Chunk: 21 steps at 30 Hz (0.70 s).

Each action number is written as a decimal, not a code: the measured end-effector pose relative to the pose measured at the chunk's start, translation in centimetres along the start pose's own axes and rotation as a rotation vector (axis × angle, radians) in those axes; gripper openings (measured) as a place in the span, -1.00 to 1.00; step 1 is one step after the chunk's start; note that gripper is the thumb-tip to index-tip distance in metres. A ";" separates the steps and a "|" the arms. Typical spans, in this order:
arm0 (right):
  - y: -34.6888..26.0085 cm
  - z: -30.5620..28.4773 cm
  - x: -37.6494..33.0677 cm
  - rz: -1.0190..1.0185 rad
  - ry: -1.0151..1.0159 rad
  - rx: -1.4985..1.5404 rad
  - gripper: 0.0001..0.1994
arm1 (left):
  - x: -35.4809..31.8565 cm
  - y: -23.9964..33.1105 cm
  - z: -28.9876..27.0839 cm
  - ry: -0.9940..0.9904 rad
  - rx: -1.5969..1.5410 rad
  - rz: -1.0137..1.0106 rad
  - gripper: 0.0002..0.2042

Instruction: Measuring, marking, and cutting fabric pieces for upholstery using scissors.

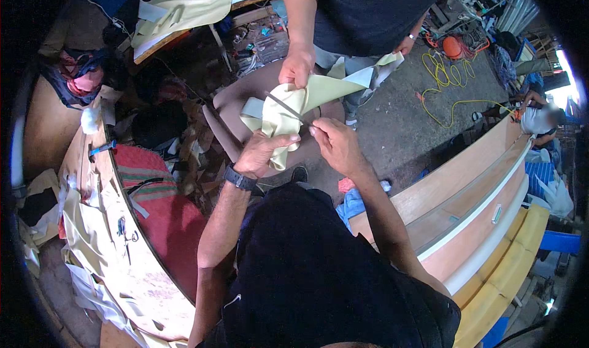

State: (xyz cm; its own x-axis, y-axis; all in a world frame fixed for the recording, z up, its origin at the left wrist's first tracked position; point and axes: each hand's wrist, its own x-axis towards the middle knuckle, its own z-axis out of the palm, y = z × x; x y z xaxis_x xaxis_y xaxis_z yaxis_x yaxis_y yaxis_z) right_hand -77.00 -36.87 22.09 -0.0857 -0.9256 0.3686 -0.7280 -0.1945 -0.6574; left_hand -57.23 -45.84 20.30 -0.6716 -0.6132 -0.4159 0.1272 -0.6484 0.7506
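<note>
Head view: left hand [262, 154], black watch [239, 178] at its wrist, is clenched on the lower fold of a pale cream sheet of upholstery material [294, 112]. Right hand [336, 144], just right of that sheet, pinches the near end of a thin dark metal blade [285, 107] that lies slantwise across the sheet. Beyond the sheet, another person in a dark shirt grips its far edge with one hand [296, 65]; their other hand [405, 44] holds its right corner. Below the sheet stands a tan padded seat [236, 102]. Well left of the sheet lies a curved wooden panel [144, 274]; well right, stacked long wooden boards [472, 219].
</note>
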 end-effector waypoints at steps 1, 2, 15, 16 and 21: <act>-0.1 -0.2 -0.2 0.008 -0.042 -0.013 -0.88 | 0.2 -0.2 -0.2 0.004 -0.003 0.005 -0.63; -0.5 -0.4 -0.3 0.008 -0.045 -0.014 -0.88 | 0.3 -0.5 -0.2 0.004 -0.002 0.002 -0.63; -1.5 0.3 1.9 -0.025 0.014 0.015 -0.89 | 0.4 -0.3 -0.1 -0.006 0.000 0.014 -0.64; -1.6 0.2 1.9 -0.016 0.017 0.016 -0.89 | 0.3 -0.3 -0.1 -0.005 0.000 0.015 -0.64; -1.2 0.5 2.1 -0.051 0.035 -0.001 -0.88 | 0.3 0.0 -0.2 -0.013 0.003 -0.012 -0.63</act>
State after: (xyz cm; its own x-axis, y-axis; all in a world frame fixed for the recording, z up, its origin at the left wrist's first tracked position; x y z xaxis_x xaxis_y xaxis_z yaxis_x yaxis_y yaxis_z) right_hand -75.98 -38.72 23.37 -0.0723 -0.9026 0.4244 -0.7324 -0.2408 -0.6369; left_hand -57.29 -46.15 20.06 -0.6823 -0.5996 -0.4182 0.1172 -0.6544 0.7471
